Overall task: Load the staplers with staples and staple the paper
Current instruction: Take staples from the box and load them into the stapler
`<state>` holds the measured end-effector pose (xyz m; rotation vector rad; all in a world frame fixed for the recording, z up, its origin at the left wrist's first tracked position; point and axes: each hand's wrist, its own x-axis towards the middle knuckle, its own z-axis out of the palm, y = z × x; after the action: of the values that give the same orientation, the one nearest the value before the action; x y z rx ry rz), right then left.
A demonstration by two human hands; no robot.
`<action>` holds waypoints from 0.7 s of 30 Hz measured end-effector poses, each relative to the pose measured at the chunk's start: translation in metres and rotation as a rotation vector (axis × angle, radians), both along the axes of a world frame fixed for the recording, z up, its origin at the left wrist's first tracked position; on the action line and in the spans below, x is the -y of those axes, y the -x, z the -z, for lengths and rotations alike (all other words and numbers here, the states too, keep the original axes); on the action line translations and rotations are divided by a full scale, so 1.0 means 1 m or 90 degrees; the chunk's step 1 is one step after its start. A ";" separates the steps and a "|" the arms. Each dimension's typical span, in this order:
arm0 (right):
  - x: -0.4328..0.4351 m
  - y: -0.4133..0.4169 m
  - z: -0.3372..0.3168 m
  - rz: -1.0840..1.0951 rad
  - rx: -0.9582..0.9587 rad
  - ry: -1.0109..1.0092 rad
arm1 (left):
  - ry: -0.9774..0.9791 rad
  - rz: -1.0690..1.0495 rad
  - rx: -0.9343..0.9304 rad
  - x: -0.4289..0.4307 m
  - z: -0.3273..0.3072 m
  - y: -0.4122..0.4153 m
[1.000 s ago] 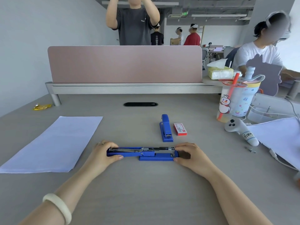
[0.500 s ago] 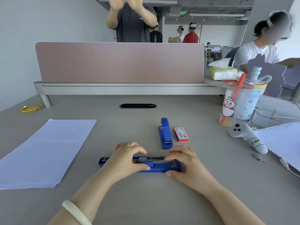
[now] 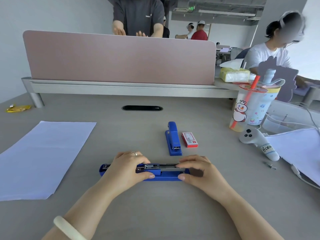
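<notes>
- The left hand (image 3: 129, 168) is curled over the left part of the long blue plastic stapler with its metal staple channel showing (image 3: 161, 171); the thumb presses on the near side and the fingers (image 3: 138, 157) lie over the far edge, so this hand is closed on the stapler.
- The right hand (image 3: 199, 171) grips the right end in the same manner, thumb on the near side and fingertips on the top of the metal rail.
- The stapler lies flat on the grey desk (image 3: 155, 213), lengthwise from left to right, near to the person, and it seems to be opened out.
- I judge that the step in hand is the loading, or the closing after loading. I cannot tell if staples are already in the channel.
- To do it well, one hand should keep the base steady while the other moves the top part, and the fingertips should stay away from the rail when it shuts.
- Just beyond the hands a second, shorter blue stapler (image 3: 173, 139) stands closed, and the small red cardboard box of staples (image 3: 189, 139) lies just beside it on the right.
- The white sheet of paper (image 3: 43, 156) waits far to the left, apart from both hands.
</notes>
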<state>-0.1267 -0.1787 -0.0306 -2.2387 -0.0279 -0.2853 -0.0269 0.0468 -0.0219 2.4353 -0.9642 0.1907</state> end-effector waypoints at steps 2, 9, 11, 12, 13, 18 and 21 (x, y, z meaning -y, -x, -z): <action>0.001 0.001 0.000 0.005 -0.004 -0.020 | -0.004 -0.002 -0.001 0.000 0.000 0.001; 0.005 0.006 -0.002 0.027 0.005 -0.166 | -0.012 0.007 -0.006 -0.001 -0.001 0.003; 0.008 0.004 -0.004 0.105 0.035 -0.206 | -0.014 0.007 -0.006 -0.001 -0.002 0.004; 0.012 0.000 -0.004 0.163 0.058 -0.195 | -0.013 0.009 -0.001 -0.001 -0.002 0.004; 0.018 -0.007 -0.002 0.223 0.075 -0.166 | -0.013 0.010 0.004 -0.001 -0.003 0.005; 0.037 -0.053 0.000 0.381 -0.038 0.007 | -0.011 0.017 -0.005 0.000 -0.002 0.005; 0.032 -0.079 -0.002 0.406 -0.122 0.178 | -0.014 0.014 0.000 0.001 -0.004 0.007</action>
<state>-0.0480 -0.2111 -0.0283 -2.4893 0.8033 -0.4237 -0.0342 0.0455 -0.0181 2.4427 -0.9982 0.1729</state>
